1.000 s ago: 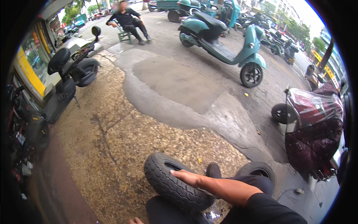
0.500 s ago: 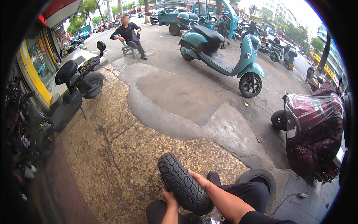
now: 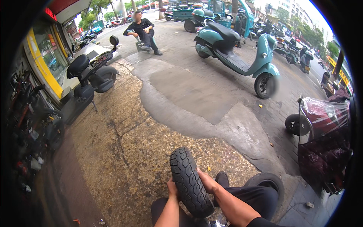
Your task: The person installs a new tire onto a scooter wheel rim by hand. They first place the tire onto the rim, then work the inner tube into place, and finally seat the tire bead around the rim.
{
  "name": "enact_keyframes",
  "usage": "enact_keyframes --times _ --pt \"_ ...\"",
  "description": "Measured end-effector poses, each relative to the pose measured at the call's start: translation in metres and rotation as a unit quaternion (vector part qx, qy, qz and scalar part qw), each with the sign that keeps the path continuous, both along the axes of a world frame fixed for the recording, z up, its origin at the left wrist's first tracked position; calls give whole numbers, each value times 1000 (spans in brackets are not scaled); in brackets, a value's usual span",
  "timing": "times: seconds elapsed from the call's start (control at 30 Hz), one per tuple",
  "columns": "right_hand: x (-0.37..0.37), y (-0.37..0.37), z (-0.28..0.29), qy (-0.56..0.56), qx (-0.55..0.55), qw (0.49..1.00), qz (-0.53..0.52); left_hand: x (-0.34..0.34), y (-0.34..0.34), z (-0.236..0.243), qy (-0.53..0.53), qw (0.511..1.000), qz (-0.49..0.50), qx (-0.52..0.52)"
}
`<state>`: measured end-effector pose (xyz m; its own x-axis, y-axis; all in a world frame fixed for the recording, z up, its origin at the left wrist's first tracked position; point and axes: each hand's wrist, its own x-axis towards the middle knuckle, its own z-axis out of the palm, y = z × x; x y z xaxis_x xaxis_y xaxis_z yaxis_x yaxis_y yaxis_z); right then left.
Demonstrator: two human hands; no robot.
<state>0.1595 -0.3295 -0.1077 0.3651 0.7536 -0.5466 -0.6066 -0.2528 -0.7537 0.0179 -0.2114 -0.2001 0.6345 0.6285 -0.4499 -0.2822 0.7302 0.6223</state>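
A black scooter tyre (image 3: 188, 179) with deep, blocky tread stands on edge between my two hands, above my lap. My left hand (image 3: 172, 190) is closed on its left side, with most fingers hidden behind the rubber. Against the right sidewall presses my right hand (image 3: 207, 182), thumb toward the tread and the other fingers mostly out of sight. A bit of shiny metal (image 3: 217, 223) shows below the tyre at the lower edge. Beside my right knee a second black tyre (image 3: 279, 186) lies on the ground, partly covered by my leg.
A teal scooter (image 3: 234, 56) stands ahead on the paving. To the left is a black scooter (image 3: 90, 77) by a shopfront. At the right stands a dark red scooter (image 3: 321, 117) under clear plastic. A person (image 3: 143, 32) sits on a low chair at the back.
The tyre has turned more upright, its top swinging slightly right and away. Both hands still grip it, the left now higher on its side. The whole view has shifted a little.
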Motion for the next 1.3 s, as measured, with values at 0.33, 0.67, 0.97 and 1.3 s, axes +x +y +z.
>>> enact_keyframes --times 0.33,0.67,0.97,1.3 --pt "-2 -9 -17 103 -2 994 -29 3 5 -41 263 942 38 206" --pt "5 -15 -36 136 62 989 -7 4 17 6 430 836 -14 341" --pt "21 -22 -27 171 70 980 76 14 13 -11 330 874 115 338" --pt "17 -7 -13 23 -6 999 44 23 19 -15 386 859 71 329"
